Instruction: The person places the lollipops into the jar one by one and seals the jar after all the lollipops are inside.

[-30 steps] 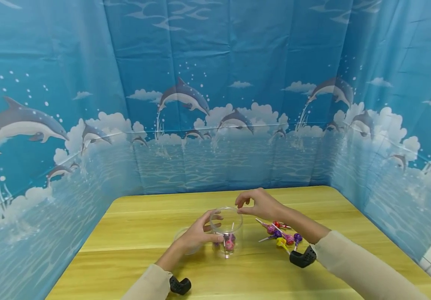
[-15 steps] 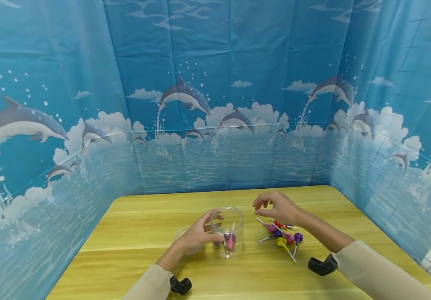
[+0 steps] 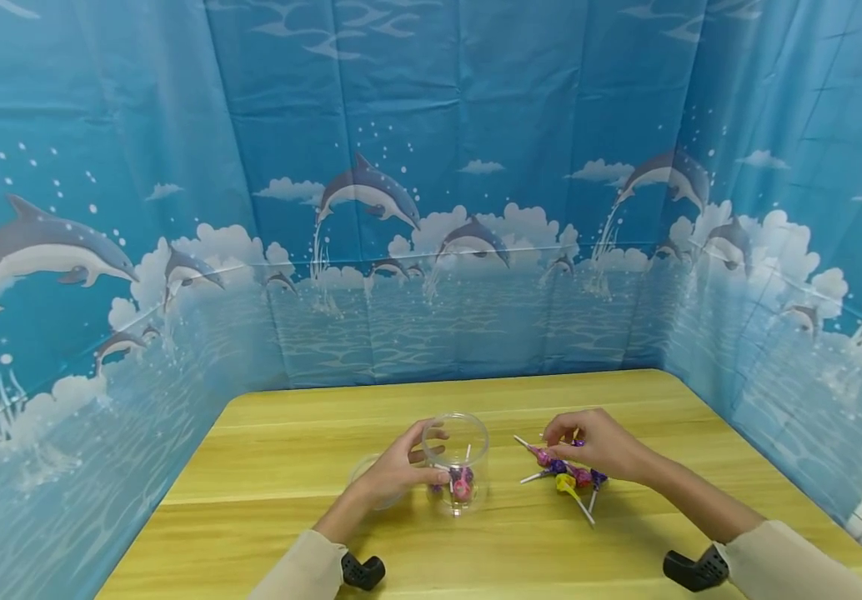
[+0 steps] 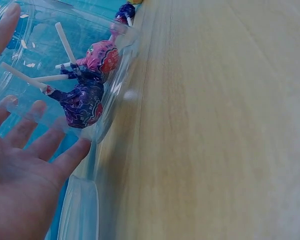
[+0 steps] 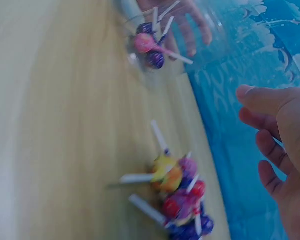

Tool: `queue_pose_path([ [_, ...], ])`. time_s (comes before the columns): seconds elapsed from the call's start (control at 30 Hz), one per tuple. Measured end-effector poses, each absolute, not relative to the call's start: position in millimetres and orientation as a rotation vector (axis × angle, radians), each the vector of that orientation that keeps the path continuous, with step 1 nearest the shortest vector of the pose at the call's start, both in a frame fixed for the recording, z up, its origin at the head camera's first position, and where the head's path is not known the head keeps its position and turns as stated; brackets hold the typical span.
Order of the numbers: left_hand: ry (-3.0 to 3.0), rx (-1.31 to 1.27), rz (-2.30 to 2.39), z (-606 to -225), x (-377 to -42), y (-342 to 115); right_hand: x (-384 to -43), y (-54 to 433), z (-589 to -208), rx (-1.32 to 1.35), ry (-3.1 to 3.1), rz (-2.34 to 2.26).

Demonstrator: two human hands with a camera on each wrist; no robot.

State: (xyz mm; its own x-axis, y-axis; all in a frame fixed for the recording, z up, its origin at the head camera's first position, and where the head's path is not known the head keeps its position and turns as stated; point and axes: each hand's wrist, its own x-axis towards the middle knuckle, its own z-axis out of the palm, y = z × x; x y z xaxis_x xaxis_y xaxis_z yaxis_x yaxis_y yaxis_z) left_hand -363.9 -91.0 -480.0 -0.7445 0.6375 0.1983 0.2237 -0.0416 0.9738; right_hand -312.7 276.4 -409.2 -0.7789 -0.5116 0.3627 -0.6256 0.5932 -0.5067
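My left hand (image 3: 394,472) holds a clear plastic jar (image 3: 476,454) around its side, thumb in front and fingers behind. Inside the upright jar lie several wrapped lollipops, among them a pink one (image 4: 103,56) and a purple one (image 4: 83,106). Over a loose pile of lollipops to the right hovers my right hand (image 3: 602,446), its fingers bent and nothing seen between them. A yellow lollipop (image 3: 566,483) lies at the pile's near side, with pink, purple and red ones (image 5: 198,188) beside it. The hand partly hides the pile in the head view.
A clear round lid (image 3: 388,502) lies on the table left of the jar, partly under my left hand. The yellow wood-grain table (image 3: 266,500) ends at a blue dolphin-print curtain (image 3: 431,325) behind and at the sides.
My right hand has moved from the jar's rim to the right and down, over the lollipop pile. My left hand and the jar have stayed nearly in place.
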Motion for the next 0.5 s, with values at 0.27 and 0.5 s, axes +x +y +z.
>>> queue_pose_path([
  [0.27,1.929,0.925,1.852,-480,-364,-92,-298,295,-438,0.982,-2.614,0.981],
  [0.5,1.939,0.942,1.837,-482,-366,-92,-287,305,-466,0.896,-2.648,1.051],
])
